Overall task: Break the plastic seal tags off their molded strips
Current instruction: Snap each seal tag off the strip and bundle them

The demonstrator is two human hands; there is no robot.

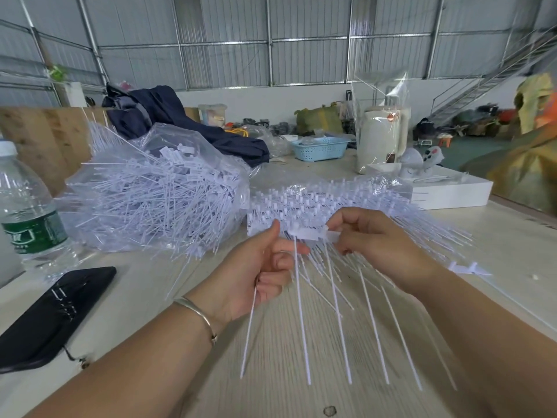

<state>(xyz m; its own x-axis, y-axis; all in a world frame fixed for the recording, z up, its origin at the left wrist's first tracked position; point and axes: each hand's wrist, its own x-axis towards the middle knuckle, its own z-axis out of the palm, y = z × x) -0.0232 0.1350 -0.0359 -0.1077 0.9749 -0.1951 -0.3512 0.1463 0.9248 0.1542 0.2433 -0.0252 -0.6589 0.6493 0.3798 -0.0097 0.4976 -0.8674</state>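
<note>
A white molded strip of seal tags (306, 234) is held above the table between both hands, its long thin tails hanging toward me. My left hand (259, 271) has its lower fingers curled round a loose tag tail (250, 321), thumb raised beside the strip's left end. My right hand (373, 239) pinches the tag head at the strip's right end. Behind the hands lies a stack of unbroken strips (316, 203). A clear bag heaped with separated tags (156, 191) sits at the left.
A water bottle (28, 212) and a black phone (51, 315) lie at the left. Further back are a white box (449, 193), a blue basket (321, 148), a bagged kettle (381, 140) and dark cloth (168, 119). A small broken-off strip piece (470, 268) lies at the right.
</note>
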